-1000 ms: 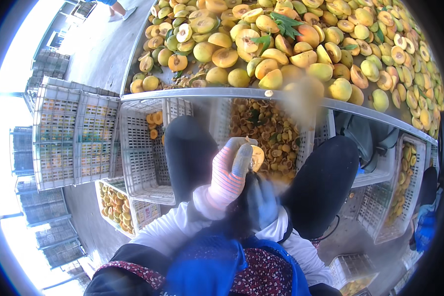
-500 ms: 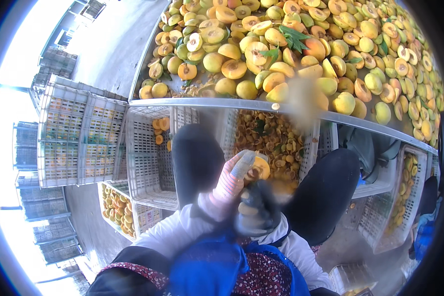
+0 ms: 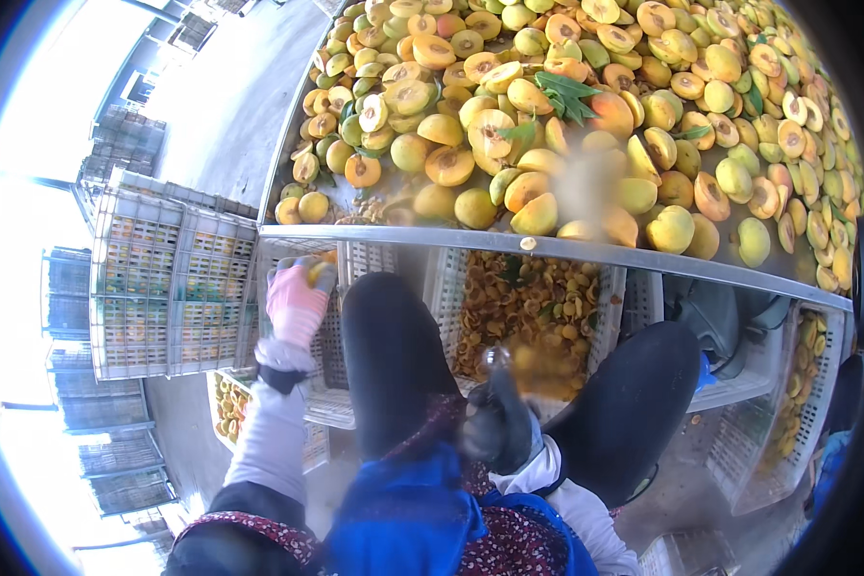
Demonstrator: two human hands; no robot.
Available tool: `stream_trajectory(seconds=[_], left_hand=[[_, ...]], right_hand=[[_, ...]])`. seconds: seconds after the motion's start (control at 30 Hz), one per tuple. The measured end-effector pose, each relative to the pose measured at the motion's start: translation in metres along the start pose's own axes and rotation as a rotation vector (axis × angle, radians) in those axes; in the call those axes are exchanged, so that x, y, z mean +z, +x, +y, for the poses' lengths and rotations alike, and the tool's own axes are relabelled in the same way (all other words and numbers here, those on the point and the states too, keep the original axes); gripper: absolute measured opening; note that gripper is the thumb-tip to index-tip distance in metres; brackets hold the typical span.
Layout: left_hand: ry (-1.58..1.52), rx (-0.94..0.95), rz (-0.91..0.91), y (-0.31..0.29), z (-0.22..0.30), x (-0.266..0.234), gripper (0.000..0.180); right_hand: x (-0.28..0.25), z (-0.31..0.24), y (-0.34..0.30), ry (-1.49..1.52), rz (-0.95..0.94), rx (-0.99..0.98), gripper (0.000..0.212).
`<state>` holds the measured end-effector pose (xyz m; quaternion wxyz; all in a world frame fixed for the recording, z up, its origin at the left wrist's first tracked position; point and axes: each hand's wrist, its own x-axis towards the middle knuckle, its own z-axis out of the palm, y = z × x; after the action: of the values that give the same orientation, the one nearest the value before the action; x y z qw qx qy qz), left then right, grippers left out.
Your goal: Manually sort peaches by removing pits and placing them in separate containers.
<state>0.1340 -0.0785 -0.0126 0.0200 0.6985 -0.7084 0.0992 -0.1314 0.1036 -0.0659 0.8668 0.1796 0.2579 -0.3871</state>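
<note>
Now the hands (image 3: 298,298) have parted, left (image 3: 296,301) holding yellow fruit (image 3: 315,276) at a crate (image 3: 332,338), right (image 3: 499,427) gripping a tool (image 3: 495,357).

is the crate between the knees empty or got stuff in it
Not empty: brownish-yellow pieces lie across the visible inside of the crate; how deep, I cannot tell.

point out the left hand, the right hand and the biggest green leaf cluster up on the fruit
left hand (image 3: 298,302): head view, on its pink-covered back
right hand (image 3: 499,422): head view, on its dark-covered middle
green leaf cluster (image 3: 568,92): head view, near its middle
</note>
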Motion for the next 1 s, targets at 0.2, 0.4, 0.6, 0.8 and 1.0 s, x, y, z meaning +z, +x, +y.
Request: stream_trajectory(seconds=[0.2, 0.4, 0.6, 0.8, 1.0], left_hand=[[-0.145, 0.257, -0.200, 0.072, 0.132, -0.022, 0.040], [0.191, 0.328, -0.653, 0.127, 0.165, -0.014, 0.050], [-1.014, 0.365, -0.380, 0.090, 0.128, 0.004, 0.047], [-1.869, -0.124, -0.811, -0.041, 0.153, -0.033, 0.042], [-1.966, -0.397, -0.501, -0.088, 0.176, -0.031, 0.027]], right_hand=[[-0.012, -0.009, 0.017, 0.023, 0.016, -0.018, 0.044], [0.010, -0.022, 0.009, 0.004, 0.236, -0.077, 0.042], [0.016, -0.033, -0.005, 0.008, 0.010, -0.224, 0.039], [0.044, -0.022, -0.018, -0.863, -0.039, -0.778, 0.032], [-0.002, 0.004, 0.013, -1.818, 0.541, -1.675, 0.037]])
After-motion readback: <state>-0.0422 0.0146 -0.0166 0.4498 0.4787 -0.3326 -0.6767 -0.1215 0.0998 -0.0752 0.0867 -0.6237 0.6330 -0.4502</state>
